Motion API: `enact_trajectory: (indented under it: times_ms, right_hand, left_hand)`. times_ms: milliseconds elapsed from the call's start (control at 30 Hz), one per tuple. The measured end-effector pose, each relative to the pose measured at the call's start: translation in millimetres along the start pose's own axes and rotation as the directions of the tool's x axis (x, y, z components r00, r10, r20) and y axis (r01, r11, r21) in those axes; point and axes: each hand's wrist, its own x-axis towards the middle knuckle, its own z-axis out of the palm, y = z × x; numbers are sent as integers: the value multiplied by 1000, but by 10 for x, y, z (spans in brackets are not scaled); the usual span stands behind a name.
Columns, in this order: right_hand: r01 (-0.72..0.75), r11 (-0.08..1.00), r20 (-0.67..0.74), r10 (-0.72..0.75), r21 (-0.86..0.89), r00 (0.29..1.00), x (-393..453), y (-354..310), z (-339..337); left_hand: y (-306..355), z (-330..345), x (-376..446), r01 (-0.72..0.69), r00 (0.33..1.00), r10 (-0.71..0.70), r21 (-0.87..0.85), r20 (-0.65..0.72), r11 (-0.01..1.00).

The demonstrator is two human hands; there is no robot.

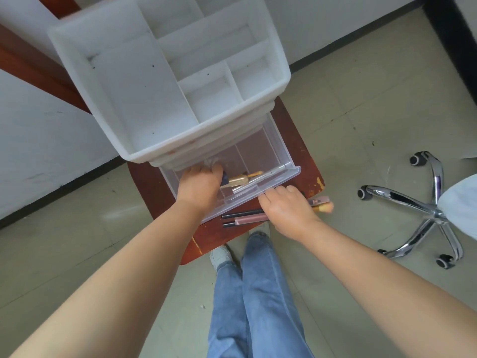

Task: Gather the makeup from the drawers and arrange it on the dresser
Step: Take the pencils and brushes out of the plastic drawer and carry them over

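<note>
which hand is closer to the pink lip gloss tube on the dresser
Right. The right hand grips the drawer front just beside the pink lip gloss tube; the left hand is farther away, reaching inside the drawer.

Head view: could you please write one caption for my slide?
Left hand reaches into the open clear plastic drawer; right hand holds its front edge.

Soft, even daylight fills my view, with only faint shadows. My forearms bulge wide at five and seven o'clock from lens distortion. At three o'clock the chrome chair base (423, 205) glints; the brush tip (327, 206) blurs.
</note>
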Motion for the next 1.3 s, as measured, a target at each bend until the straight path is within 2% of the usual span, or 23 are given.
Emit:
enact_trajectory:
  times_ms: [133,267,467,600,700,800,933,1067,1300]
  right_hand:
    - [22,1000,-10,-22,-17,1000,16,39,0]
    - [27,999,-1,-27,-26,1000,13,47,3]
    - [26,999,-3,-26,-29,1000,8,41,5]
    - [42,998,14,-41,-47,999,18,48,6]
    - [71,995,0,-71,-66,998,14,72,2]
    - [93,993,-13,-94,-79,995,29,88,-13]
    - [103,992,-23,-105,-73,994,33,89,13]
    - [102,992,-30,-105,-74,994,38,95,22]
    - [95,994,2,-95,-47,995,62,105,0]
  left_hand:
    - [-23,-40,25,-59,998,59,13,21,998]
    - [12,-1,25,-33,996,36,-42,76,999]
    - [27,10,-21,-28,998,29,-22,55,999]
    - [22,-116,-36,8,998,7,-224,63,974]
    - [111,-221,-2,-36,994,81,-461,77,887]
    - [197,-262,115,-26,979,143,-599,147,801]
    - [233,-290,266,14,956,161,-589,244,808]
    - [260,-301,283,17,951,163,-570,263,821]
    - [200,-276,275,82,936,165,-651,309,755]
